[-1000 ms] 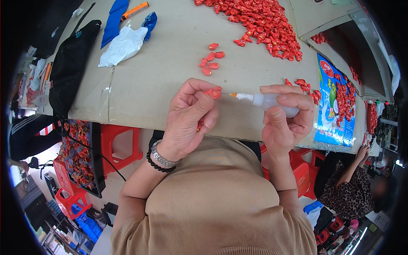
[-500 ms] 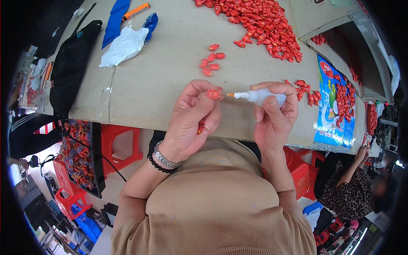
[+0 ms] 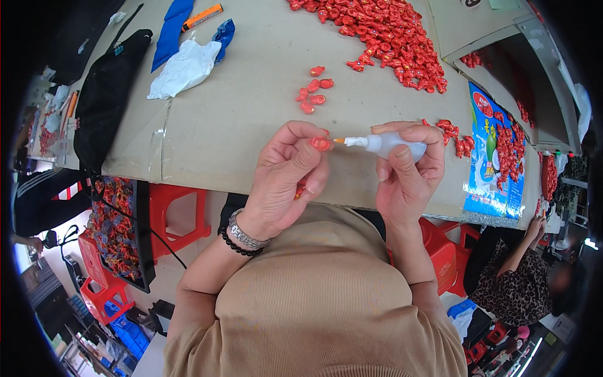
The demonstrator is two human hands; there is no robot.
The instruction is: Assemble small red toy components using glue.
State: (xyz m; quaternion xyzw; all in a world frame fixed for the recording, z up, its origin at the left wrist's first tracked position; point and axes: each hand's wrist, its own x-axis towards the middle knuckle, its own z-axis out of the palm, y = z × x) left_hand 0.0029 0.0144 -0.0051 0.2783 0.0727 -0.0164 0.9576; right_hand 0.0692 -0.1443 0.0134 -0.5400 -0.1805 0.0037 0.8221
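Red little pieces [image 3: 377, 31] are heaped in a big pile at the far side of the counter [image 3: 251, 119], and a few more [image 3: 312, 91] are laid in a small bunch nearer the middle. One red piece [image 3: 321, 144] is pinched in the fingertips of the left hand [image 3: 286, 182], just above the near edge of the counter.

A small see-through squeeze bottle [image 3: 383, 146] is held in the right hand [image 3: 405, 179], with the fingers closed around it. Its thin tip has been brought closer than it was a moment ago, so that the orange end is now right at the held piece. The two hands have also been drawn a little nearer together. It looks as if a drop is being put on the piece, so this piece is likely about half done.

Some things are hard to make out. What is inside the bottle cannot be seen. More red can be seen under the left palm, but how many pieces are tucked there cannot be told. Whether the tip truly touches the piece cannot be told either. A colourful bag [image 3: 493, 157] at the right is bent by the lens. A white cloth [image 3: 185, 69] and blue things [image 3: 173, 31] are left at the far left. Another person [image 3: 521, 276] is partly cut off at the lower right.
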